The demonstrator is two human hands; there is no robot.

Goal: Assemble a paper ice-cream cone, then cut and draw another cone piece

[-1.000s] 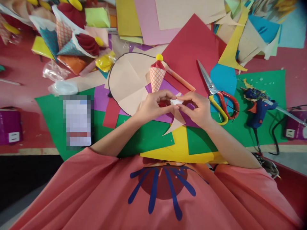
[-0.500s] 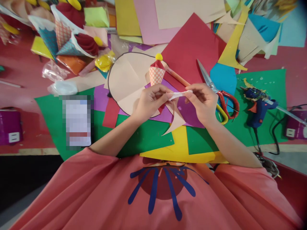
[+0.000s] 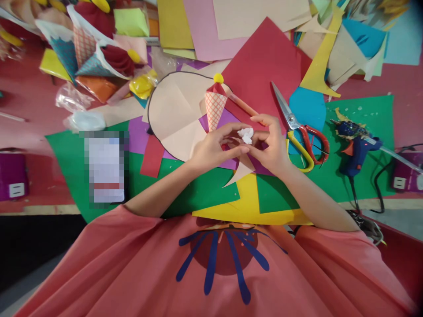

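Now that the white lump [image 3: 246, 135], stretched thin half a second ago, is bunching up, you're probably kneading it; your left hand [image 3: 213, 147] is holding it loosely, your right hand [image 3: 273, 143] is curling beside it, grip unclear, near the small cone [image 3: 215, 108].

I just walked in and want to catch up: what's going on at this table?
A person has a crumpled white lump between the fingertips of the left hand and right hand; which fingers grip it is hard to tell. A small checked cone lies just beyond the left hand. Scissors lie near the right hand, with a glue gun farther right.
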